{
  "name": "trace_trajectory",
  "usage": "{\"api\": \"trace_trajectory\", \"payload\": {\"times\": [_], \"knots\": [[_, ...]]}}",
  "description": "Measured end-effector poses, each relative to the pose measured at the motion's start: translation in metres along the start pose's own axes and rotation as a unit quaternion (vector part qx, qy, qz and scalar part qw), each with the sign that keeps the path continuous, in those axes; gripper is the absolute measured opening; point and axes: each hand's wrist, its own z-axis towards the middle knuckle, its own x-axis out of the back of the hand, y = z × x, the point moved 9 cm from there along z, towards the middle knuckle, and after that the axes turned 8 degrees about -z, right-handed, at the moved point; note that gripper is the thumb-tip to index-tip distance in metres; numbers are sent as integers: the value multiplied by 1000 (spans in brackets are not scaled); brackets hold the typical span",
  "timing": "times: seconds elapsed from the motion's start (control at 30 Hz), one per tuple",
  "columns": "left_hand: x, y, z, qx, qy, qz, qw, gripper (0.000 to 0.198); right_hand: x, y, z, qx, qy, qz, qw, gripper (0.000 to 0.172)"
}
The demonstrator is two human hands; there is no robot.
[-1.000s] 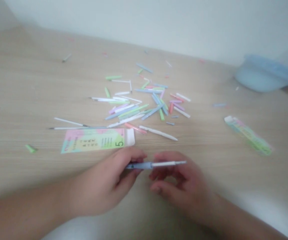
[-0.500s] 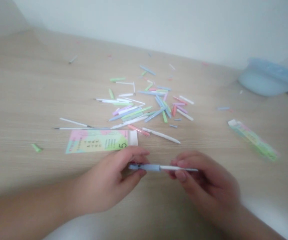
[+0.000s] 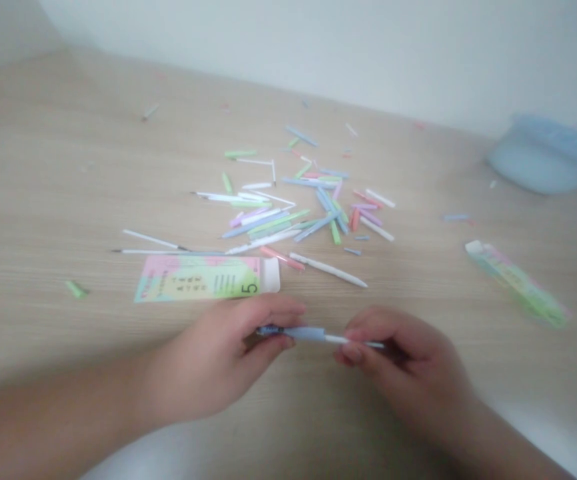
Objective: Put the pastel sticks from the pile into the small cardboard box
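Note:
Near the front of the table, my left hand [image 3: 228, 360] grips a blue pen barrel [image 3: 308, 333] between thumb and fingers. A thin white pen refill [image 3: 335, 339] sticks out of the barrel's right end. My right hand [image 3: 403, 363] pinches that refill with thumb and forefinger, and its tip shows past the fingers. How far the refill reaches inside the barrel is hidden. Just beyond my left hand lies a flat pastel pen box [image 3: 198, 277] with a white end flap. A white pen barrel [image 3: 328, 269] lies beyond the gap between my hands.
Loose pen parts [image 3: 278, 223] in blue, green, white, pink and purple are scattered mid-table. A second pastel box [image 3: 518, 283] lies at the right, with a light-blue container [image 3: 543, 153] behind it. A small green piece [image 3: 75, 289] is at the left.
My right hand has shifted slightly left along the refill and pinches it more tightly, closer to the barrel. Less of the refill shows outside. The view has shifted slightly.

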Motion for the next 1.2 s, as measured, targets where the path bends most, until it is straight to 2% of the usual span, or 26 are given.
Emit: {"api": "trace_trajectory", "payload": {"times": [0.17, 0.27, 0.4, 0.57, 0.63, 0.73, 0.83, 0.93, 1.0, 1.1, 1.2], "knots": [[-1, -1, 2, 11, -13, 8, 1000, 23, 0, -2, 1, 19, 4, -32, 999, 7], [-2, -3, 2, 21, -14, 0, 1000, 29, 1, 1, 3, 32, -3, -77, 996, 6], [0, -2, 4, -3, 0, 22, 1000, 38, -8, 8, 6, 50, -72, -173, 981, 11], [-1, -5, 8, 15, -10, 63, 998, 30, -25, 18, 4, 37, -155, -251, 955, 10], [-3, -5, 10, 24, -22, 67, 997, 26, -31, 17, 3, 37, -170, -268, 948, 9], [-6, -10, 11, 42, -42, 76, 995, 22, -41, 12, 2, 50, -183, -279, 941, 20], [-8, -16, 8, 59, -45, 93, 993, 25, -52, 7, 1, 68, -203, -291, 932, 17], [-5, -6, 4, 5, -27, 145, 989, 39, -54, 6, 2, 70, -207, -315, 924, 18], [1, 12, 0, -72, 10, 216, 974, 53, -48, 11, 4, 61, -197, -333, 920, 19], [10, 34, -3, -158, 62, 338, 926, 61, -28, 26, 11, 39, -173, -367, 913, 22], [20, 25, 8, -112, 66, 430, 893, 67, -6, 43, 19, 16, -143, -410, 901, 23]]}}
